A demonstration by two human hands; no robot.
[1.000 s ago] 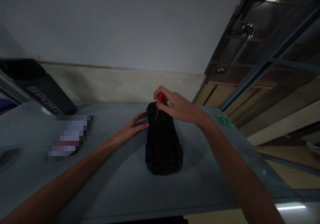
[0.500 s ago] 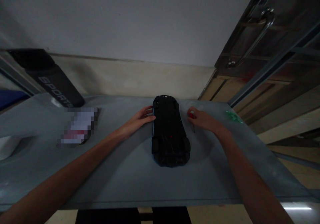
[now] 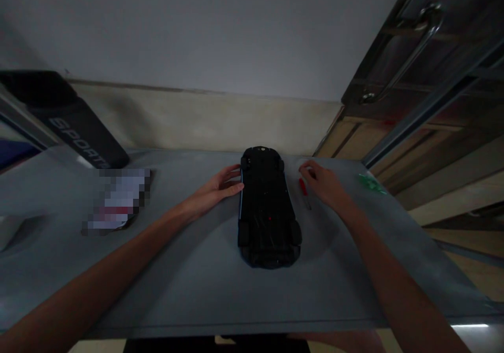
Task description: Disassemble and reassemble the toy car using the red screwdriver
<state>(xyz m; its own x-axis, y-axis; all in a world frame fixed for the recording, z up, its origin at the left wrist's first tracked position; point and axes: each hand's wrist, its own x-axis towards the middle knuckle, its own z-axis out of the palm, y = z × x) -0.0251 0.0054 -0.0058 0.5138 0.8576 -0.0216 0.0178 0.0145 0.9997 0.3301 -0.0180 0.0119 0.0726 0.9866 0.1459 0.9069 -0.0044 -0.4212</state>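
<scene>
A black toy car [image 3: 265, 201] lies upside down on the grey table, wheels up, with a thin blue edge along its left side. My left hand [image 3: 222, 182] rests at that left side, thumb and fingers stretched out and touching the edge without wrapping round it. To the right of the car, a small screwdriver [image 3: 303, 187] with a red handle lies on the table, its shaft pointing toward me. Just above and right of the handle is my right hand [image 3: 321, 181], its fingers loosely curled and apart, with nothing visible in them.
A dark box marked SPORT [image 3: 79, 127] leans at the back left. Near it lies a blurred-out flat item [image 3: 118, 195]. A white object [image 3: 8, 230] sits at the left edge, a green crumpled piece [image 3: 371, 183] on the right. The wall [image 3: 212, 117] borders the table's back.
My right hand has let go of the red screwdriver, which now lies on the table, and has shifted slightly right. My left hand stays by the car. The view has moved a little.
</scene>
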